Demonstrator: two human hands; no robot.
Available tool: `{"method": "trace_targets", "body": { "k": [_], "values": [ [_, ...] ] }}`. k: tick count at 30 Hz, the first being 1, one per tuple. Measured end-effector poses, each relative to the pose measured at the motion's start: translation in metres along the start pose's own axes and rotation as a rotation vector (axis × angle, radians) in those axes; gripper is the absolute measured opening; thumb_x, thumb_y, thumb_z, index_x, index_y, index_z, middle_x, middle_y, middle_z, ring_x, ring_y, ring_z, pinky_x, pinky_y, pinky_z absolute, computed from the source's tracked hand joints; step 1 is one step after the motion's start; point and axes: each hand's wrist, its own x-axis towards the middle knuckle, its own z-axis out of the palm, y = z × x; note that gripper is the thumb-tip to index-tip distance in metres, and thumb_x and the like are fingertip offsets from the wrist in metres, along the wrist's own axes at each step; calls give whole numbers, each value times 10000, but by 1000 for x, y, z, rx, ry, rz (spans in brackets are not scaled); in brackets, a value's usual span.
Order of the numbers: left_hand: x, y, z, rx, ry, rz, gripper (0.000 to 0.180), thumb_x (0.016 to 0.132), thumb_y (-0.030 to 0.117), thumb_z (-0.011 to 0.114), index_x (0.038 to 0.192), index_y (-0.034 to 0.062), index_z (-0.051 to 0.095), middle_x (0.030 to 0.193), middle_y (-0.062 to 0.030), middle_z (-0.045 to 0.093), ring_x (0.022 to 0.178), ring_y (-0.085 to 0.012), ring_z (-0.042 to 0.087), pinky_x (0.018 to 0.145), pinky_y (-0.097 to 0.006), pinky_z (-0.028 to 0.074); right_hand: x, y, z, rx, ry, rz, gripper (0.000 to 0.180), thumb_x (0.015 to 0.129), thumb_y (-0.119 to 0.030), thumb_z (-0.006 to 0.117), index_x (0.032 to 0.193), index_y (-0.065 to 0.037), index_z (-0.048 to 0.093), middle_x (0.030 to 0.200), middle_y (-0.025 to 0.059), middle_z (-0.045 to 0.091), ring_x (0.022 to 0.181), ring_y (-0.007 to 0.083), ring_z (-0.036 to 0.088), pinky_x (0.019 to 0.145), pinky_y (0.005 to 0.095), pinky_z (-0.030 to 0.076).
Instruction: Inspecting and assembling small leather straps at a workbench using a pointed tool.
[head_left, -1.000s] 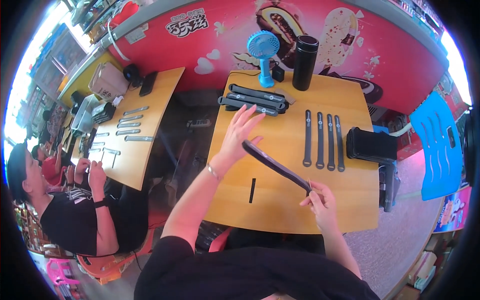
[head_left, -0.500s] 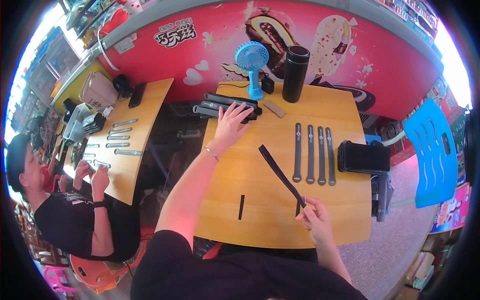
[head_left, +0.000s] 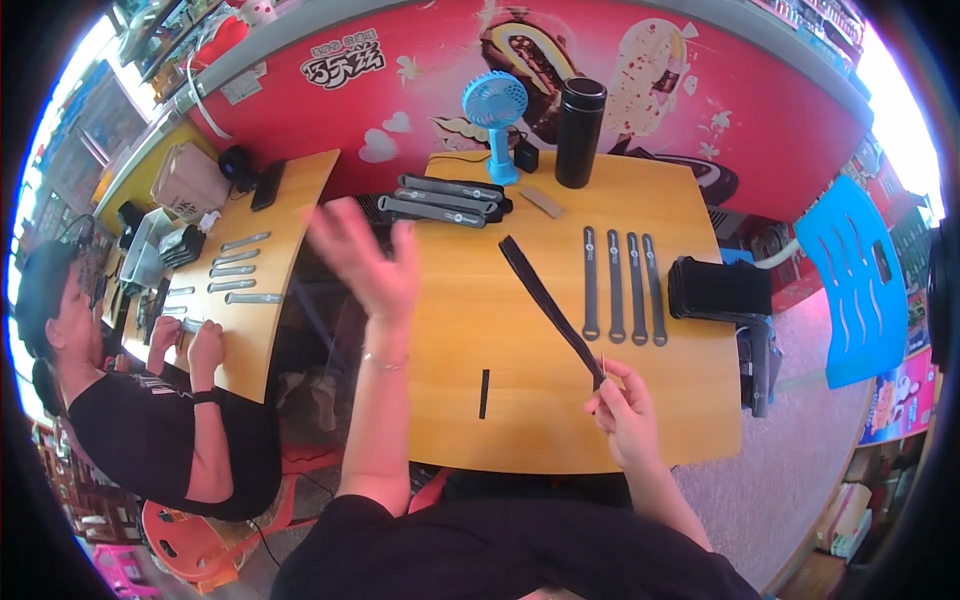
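— Head view, looking down on the wooden table [head_left: 470, 340]: what has the person got hold of?

— The right hand [head_left: 622, 405] is pinched shut on the near end of a long black strap [head_left: 548, 300]. The strap runs from those fingers up and leftward across the tabletop, towards the middle of the table. The left hand [head_left: 365, 262] is lifted off the table's left edge, fingers spread wide, holding nothing and blurred.

— Any signs or packaging?

— Behind the table's far edge stands a long red freezer front [head_left: 420, 90] printed with ice-cream bars, white hearts and a white-and-black label at its upper left. To the left of the table, on a second yellow-topped table [head_left: 280, 240], there's a tan cardboard box [head_left: 188, 182].

— Count things for me.

— Four grey-and-black straps [head_left: 620, 287] lie side by side right of the table's centre, parallel, not touching the held one. A bundle of about three more straps [head_left: 440, 200] lies at the far left corner. One short black strip [head_left: 484, 393] lies near the front edge. One blue desk fan [head_left: 496, 110] and one black flask [head_left: 580, 120] stand at the far edge, with a small tan block [head_left: 540, 201] before them. One black pouch [head_left: 718, 290] sits at the right edge, and a blue plastic chair [head_left: 850, 280] stands beyond that.

— And the other table?

— About six grey straps [head_left: 235, 270] lie in a column there. Another person in black [head_left: 140, 440] sits at it, both hands together on one piece.
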Motion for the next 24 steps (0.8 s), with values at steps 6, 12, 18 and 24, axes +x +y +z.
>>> {"method": "trace_targets", "body": {
  "k": [6, 12, 18, 24],
  "values": [
    [-40, 57, -58, -823, -420, -221, 377, 880, 132, 572, 1196, -51, 478, 1091, -140, 572, 1062, -288, 540, 967, -375, 391, -1, -10, 17, 25, -42, -18, 317, 964, -136, 469, 1271, -59, 458, 717, 70, 611, 462, 19, 304, 444, 165, 241],
    [-110, 141, -97, -1423, -641, -724, 481, 890, 91, 594, 1288, -30, 353, 1180, -146, 524, 1112, -236, 535, 951, -365, 438, -4, -2, 43, -63, -94, -66, 266, 958, -110, 482, 1219, -58, 476, 706, 36, 596, 453, 5, 319, 429, 163, 238],
    [-119, 146, -109, -1463, -474, -811, 467, 890, -9, 569, 1300, -45, 347, 1211, -153, 525, 1094, -226, 570, 925, -332, 478, -13, 18, 51, -391, -115, -367, 235, 920, 33, 488, 1145, -24, 531, 775, 46, 647, 561, 31, 495, 501, 168, 356],
    [-118, 119, -106, -1309, -602, -740, 489, 888, -16, 572, 1338, -48, 383, 1187, -160, 570, 1059, -203, 590, 876, -309, 500, -13, 23, 56, -523, -93, -514, 273, 888, 17, 558, 1157, -30, 576, 845, 108, 691, 767, 127, 676, 651, 240, 498]
  ]
}}
